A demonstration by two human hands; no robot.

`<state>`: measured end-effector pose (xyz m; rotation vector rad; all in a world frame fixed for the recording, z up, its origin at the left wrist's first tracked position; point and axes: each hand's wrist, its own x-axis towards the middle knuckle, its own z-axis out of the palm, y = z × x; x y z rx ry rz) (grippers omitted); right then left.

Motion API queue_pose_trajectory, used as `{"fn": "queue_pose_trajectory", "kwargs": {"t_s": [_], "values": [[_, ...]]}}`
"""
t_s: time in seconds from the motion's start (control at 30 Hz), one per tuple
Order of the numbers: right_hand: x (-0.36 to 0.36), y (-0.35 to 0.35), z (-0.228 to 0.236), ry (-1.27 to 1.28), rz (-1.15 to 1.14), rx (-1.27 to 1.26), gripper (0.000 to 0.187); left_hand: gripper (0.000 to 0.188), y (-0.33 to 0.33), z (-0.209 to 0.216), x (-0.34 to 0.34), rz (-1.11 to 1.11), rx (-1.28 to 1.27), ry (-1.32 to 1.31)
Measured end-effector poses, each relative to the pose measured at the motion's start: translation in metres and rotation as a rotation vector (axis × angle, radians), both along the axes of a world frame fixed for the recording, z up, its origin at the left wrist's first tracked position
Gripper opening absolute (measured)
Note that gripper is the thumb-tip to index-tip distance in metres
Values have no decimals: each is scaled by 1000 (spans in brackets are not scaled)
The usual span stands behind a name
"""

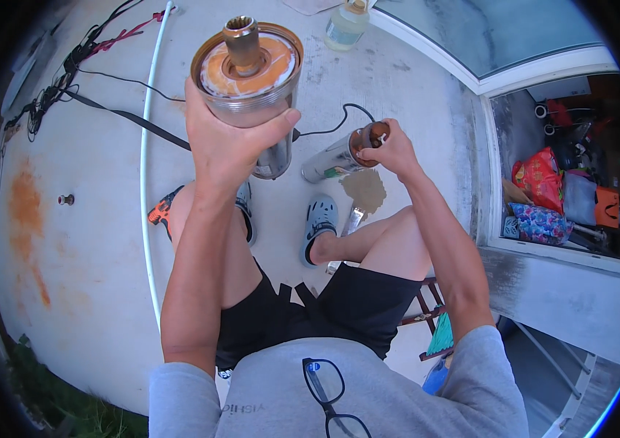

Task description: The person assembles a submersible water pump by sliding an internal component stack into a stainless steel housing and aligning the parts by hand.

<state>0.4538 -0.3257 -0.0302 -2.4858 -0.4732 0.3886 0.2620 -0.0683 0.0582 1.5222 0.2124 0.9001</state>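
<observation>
Raised at the upper middle, a steel cylinder (248, 109) is gripped from below and behind by my left hand (218, 146). Its upper end is rust-orange with whitish smears, and a short splined shaft (243, 45) sticks up from the centre. To the right, my right hand (397, 153) has its fingers closed around the rusty brown top of a second, slimmer metal cylinder (329, 160). That one leans at a slant, its lower end near the floor. A black cable (344, 117) curves close behind it.
A long white pipe (151, 146) runs along my left, with tangled black cables (51, 98) beyond. A small metal fitting (66, 199) lies far left. An orange-and-black tool (162, 208) sits beside my left knee. At the back stands a plastic jug (346, 29); bags (540, 179) fill the right opening.
</observation>
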Motion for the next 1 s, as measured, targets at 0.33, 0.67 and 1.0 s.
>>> {"fn": "queue_pose_trajectory", "kwargs": {"t_s": [0.33, 0.67, 1.0], "values": [[-40, 75, -1, -79, 227, -266, 87, 86, 6, 3, -21, 96, 26, 100], [-27, 58, -21, -118, 159, -111, 102, 86, -5, 12, -16, 114, 53, 28], [-20, 49, -25, -20, 243, 4, 120, 90, -12, 9, -20, 84, 3, 134]]}}
